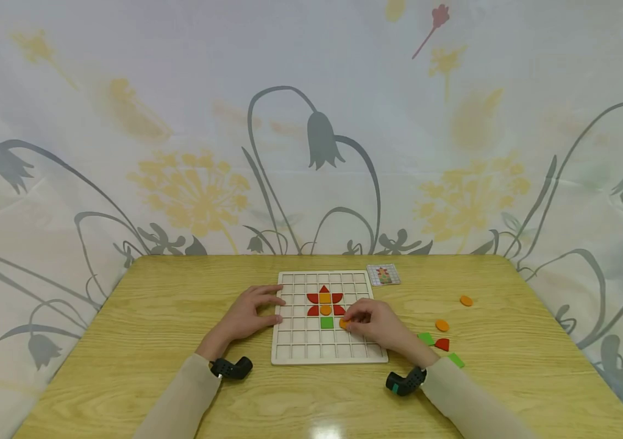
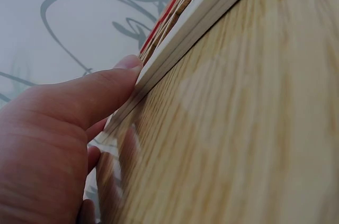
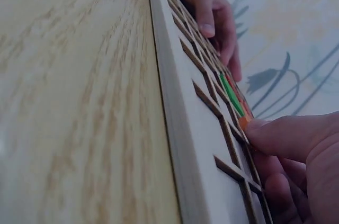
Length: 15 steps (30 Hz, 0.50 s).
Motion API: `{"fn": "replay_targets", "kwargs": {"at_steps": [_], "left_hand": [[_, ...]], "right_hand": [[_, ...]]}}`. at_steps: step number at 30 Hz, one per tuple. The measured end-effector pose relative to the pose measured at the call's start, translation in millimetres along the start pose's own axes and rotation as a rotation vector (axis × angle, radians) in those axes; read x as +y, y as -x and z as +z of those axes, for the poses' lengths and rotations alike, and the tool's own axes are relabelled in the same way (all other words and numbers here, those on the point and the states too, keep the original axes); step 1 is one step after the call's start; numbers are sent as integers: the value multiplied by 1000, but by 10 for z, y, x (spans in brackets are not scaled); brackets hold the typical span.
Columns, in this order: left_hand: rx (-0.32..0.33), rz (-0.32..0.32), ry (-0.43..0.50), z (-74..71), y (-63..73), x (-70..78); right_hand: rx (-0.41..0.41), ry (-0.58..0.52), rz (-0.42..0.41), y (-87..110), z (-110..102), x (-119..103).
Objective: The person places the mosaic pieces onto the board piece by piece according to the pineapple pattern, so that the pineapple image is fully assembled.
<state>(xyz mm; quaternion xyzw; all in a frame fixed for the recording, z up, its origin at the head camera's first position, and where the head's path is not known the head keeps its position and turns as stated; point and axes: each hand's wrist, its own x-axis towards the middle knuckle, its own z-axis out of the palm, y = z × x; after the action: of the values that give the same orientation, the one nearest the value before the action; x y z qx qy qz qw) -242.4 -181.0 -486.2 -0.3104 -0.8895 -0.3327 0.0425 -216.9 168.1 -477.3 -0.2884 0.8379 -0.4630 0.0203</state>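
Observation:
A white grid board (image 1: pixel 295 352) lies on the table. My left hand (image 1: pixel 247 312) rests at its left edge, fingers extended, with the thumb (image 2: pixel 114 83) touching the rim in the left wrist view. Over the board's right half, my right hand (image 1: pixel 383 326) pinches an orange round piece (image 1: pixel 342 324) between thumb and fingers, just right of a green square (image 1: pixel 327 322). Above that square sit an orange disc (image 1: pixel 325 310), an orange square (image 1: pixel 325 298), several red curved pieces (image 1: pixel 313 298) and a red triangle (image 1: pixel 324 289). The right wrist view shows the pinched piece low over the grid.
A small pattern card (image 1: pixel 383 274) lies beyond the board's top right corner. To the right are two loose orange discs (image 1: pixel 442 325), a red curved piece (image 1: pixel 442 344) and two green pieces (image 1: pixel 456 360), near my right forearm. A patterned curtain (image 1: pixel 207 122) hangs behind the table.

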Motion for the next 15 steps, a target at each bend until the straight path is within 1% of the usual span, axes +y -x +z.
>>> {"fn": "replay_targets", "kwargs": {"at_steps": [4, 8, 12, 15], "left_hand": [[0, -1, 7, -9, -5, 10], [-1, 1, 12, -23, -10, 18], [-14, -13, 14, -25, -5, 20], [-18, -20, 14, -22, 4, 16]], "right_hand": [[7, 58, 7, -27, 25, -15], [5, 65, 3, -27, 23, -39], [-4, 75, -4, -31, 34, -44], [-7, 83, 8, -37, 45, -38]]}}
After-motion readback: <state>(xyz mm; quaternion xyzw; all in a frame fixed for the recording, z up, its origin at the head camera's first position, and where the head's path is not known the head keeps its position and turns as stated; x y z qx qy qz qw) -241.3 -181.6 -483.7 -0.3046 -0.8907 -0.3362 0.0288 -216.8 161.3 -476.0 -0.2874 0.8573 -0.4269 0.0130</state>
